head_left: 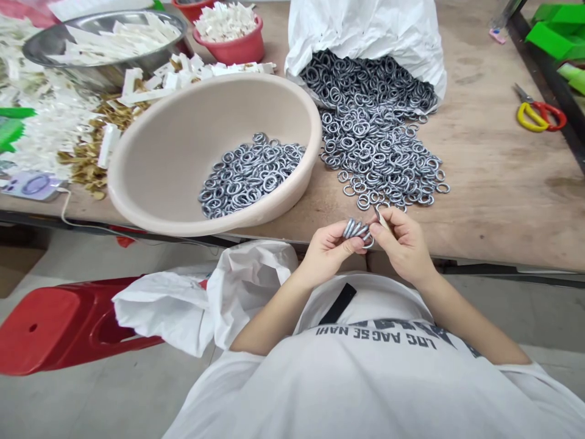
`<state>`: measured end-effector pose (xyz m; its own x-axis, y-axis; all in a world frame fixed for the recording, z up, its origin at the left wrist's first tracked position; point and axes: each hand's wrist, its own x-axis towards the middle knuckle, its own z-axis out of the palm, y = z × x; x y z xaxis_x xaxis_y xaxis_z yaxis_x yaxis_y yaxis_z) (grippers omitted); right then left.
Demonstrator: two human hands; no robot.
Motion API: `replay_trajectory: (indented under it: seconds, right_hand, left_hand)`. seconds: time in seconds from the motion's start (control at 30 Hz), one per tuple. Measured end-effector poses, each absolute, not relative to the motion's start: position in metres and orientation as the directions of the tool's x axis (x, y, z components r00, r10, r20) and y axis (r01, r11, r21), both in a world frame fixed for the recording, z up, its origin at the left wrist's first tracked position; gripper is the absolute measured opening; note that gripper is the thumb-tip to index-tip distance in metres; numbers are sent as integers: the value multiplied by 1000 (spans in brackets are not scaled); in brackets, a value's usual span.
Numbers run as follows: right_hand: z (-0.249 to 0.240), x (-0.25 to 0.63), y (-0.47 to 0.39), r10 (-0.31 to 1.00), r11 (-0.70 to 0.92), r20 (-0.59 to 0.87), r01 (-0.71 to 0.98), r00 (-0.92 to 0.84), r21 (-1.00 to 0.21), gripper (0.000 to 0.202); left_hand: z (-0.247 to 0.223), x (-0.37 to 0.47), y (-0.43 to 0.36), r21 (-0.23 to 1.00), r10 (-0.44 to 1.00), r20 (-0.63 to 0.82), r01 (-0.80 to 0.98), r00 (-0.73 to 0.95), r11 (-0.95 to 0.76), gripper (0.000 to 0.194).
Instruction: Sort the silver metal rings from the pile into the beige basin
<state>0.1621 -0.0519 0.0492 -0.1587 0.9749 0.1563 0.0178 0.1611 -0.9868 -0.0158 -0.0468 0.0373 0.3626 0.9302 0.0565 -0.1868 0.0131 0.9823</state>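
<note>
My left hand (329, 249) is closed on several grey metal rings (356, 230), held side by side near the table's front edge. Close beside it, my right hand (402, 242) pinches a small thin tool (382, 221) with a dark tip, its fingertips at the rings. A loose pile of grey rings (379, 146) spills toward me from a white sack (365, 27). To the left stands a large beige basin (159, 140) with more rings (251, 177) lying in its right part.
Scissors (539, 116) with yellow and red handles lie at the right. A steel bowl (34, 52), a red bowl (233, 50) and white pieces crowd the left. A red stool (41, 329) and white sacking (173, 305) are below the table.
</note>
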Motion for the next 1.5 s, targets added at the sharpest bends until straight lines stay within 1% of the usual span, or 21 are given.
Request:
replay_trajectory:
  seconds: [0.2, 0.4, 0.53, 0.7, 0.83, 1.0, 1.27, 1.5]
  right_hand:
    - [49, 160, -52, 975, 152, 139, 65, -174, -986, 22]
    - [44, 162, -53, 982, 153, 139, 105, -127, -983, 25]
    - [42, 164, -54, 985, 148, 137, 98, -109, -984, 26]
    - [43, 162, -54, 980, 181, 166, 149, -105, -972, 24]
    - [43, 161, -54, 974, 177, 157, 114, -161, -978, 21]
    - [42, 162, -54, 980, 160, 138, 149, -146, -976, 23]
    - [38, 161, -54, 980, 137, 116, 127, -162, -982, 24]
    - [34, 161, -53, 979, 130, 110, 111, -169, -985, 24]
  left_hand:
    - [37, -16, -46, 984, 932, 60, -179, 359, 5, 26]
    - [34, -16, -45, 983, 938, 35, -179, 344, 29, 28]
    - [32, -17, -44, 980, 946, 49, -200, 322, 17, 27]
    - [31, -18, -44, 973, 951, 56, -229, 304, 16, 23]
    - [29, -19, -44, 972, 952, 42, -232, 303, 31, 23]
    - [26, -19, -43, 975, 956, 20, -218, 291, 46, 30]
    - [25, -19, -43, 972, 955, 19, -228, 296, 51, 28]
    - [23, -19, -42, 971, 955, -14, -225, 295, 84, 33]
